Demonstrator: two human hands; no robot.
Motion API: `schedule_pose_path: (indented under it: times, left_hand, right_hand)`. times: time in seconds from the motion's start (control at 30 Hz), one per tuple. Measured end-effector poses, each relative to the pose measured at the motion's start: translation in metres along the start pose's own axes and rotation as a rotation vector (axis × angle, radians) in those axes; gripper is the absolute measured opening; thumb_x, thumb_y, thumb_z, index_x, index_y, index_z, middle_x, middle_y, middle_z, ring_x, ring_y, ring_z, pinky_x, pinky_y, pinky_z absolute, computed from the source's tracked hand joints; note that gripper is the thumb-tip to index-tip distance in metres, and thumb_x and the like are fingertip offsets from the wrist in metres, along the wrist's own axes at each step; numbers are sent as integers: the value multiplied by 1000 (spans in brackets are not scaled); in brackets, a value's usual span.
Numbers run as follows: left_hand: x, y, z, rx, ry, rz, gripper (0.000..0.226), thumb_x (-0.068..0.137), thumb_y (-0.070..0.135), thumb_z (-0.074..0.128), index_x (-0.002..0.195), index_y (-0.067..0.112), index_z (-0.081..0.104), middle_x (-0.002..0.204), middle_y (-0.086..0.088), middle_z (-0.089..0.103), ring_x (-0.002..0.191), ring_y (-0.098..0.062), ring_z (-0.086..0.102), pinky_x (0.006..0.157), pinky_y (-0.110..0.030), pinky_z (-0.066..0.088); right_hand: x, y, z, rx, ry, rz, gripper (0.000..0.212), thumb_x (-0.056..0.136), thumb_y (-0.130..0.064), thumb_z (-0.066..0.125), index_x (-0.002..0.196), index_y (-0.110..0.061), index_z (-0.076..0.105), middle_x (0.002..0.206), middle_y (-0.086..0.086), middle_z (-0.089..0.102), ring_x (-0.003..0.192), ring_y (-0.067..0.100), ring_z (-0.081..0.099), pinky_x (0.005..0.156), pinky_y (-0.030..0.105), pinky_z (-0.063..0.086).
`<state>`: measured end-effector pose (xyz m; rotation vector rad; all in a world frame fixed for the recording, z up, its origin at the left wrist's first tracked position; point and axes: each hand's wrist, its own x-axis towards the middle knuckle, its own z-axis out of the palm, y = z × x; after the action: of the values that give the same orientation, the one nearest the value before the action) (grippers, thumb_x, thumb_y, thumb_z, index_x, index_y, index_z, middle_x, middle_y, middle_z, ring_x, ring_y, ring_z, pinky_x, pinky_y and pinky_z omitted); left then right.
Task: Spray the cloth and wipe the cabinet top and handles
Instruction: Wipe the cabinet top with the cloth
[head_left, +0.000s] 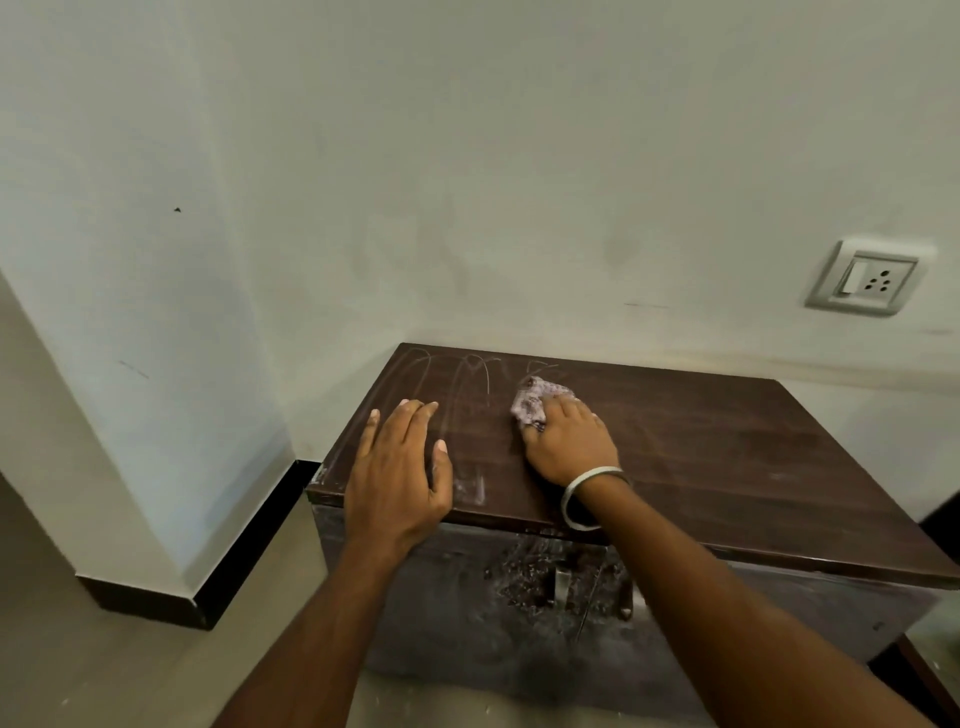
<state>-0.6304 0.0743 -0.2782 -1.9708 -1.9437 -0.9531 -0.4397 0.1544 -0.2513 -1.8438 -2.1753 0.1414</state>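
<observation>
A low dark-brown cabinet stands against the wall, and its flat top (727, 457) shows pale wipe streaks at the far left. My right hand (569, 441) presses a crumpled purple-grey cloth (535, 400) onto the top near the back, left of centre. My left hand (400, 467) lies flat on the top's left front part, fingers spread, holding nothing. A metal handle (563, 584) sits on the scuffed cabinet front below my right wrist. No spray bottle is in view.
A white wall runs behind and to the left of the cabinet, with a socket and switch plate (865, 278) at the right. A black skirting (249, 540) lines the floor at the left. Pale floor (104, 670) lies left of the cabinet.
</observation>
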Motion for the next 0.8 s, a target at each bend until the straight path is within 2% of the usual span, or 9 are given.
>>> schedule_pose_path:
  times: [0.13, 0.27, 0.33, 0.5, 0.57, 0.67, 0.8]
  left_hand:
    - [1, 2, -1, 3, -5, -2, 58, 91, 40, 27, 141, 16, 44, 144, -2, 48, 140, -15, 36, 121, -40, 18]
    - [0, 2, 1, 6, -12, -1, 58, 92, 41, 26, 141, 17, 44, 144, -2, 48, 140, -14, 35, 121, -40, 17]
    - [1, 2, 1, 9, -12, 2, 58, 92, 41, 27, 140, 17, 45, 144, -1, 49, 140, -14, 35, 121, -40, 17]
    - [1, 1, 1, 7, -10, 9, 56, 91, 40, 29, 140, 17, 46, 143, -1, 49, 139, -14, 36, 120, -41, 21]
    - [1, 0, 1, -2, -3, 14, 55, 91, 39, 30, 139, 17, 47, 143, -1, 50, 139, -15, 38, 119, -42, 22]
    - [0, 0, 1, -7, 1, 11, 54, 91, 39, 31, 138, 17, 47, 142, -1, 50, 138, -15, 38, 119, -42, 22]
    - [1, 1, -1, -20, -3, 4, 55, 91, 40, 30, 139, 18, 47, 143, -1, 49, 139, -15, 37, 120, -41, 20]
  right_hand:
    - [10, 50, -13, -37, 2, 144, 60, 96, -44, 36, 147, -11, 32, 156, 11, 31, 144, 28, 27, 118, 42, 23]
    - [19, 45, -10, -56, 3, 189, 60, 96, -44, 35, 147, -12, 32, 156, 11, 30, 144, 29, 26, 118, 43, 23]
    - [26, 26, -5, -49, -4, 151, 60, 96, -44, 34, 147, -12, 32, 156, 11, 31, 144, 28, 27, 118, 42, 23]
    - [38, -49, 17, -5, -42, -89, 60, 96, -45, 35, 147, -13, 33, 156, 8, 31, 145, 26, 25, 119, 41, 21]
    - [40, -58, 21, 24, -37, -135, 59, 96, -45, 35, 146, -14, 34, 156, 7, 31, 145, 25, 24, 119, 41, 19]
    - [48, -40, 17, 29, -46, -133, 58, 96, -44, 37, 146, -15, 34, 156, 7, 30, 145, 25, 26, 119, 40, 20]
    - [65, 17, 4, -3, -22, 20, 60, 95, -45, 36, 146, -13, 35, 156, 10, 31, 144, 27, 27, 119, 41, 22]
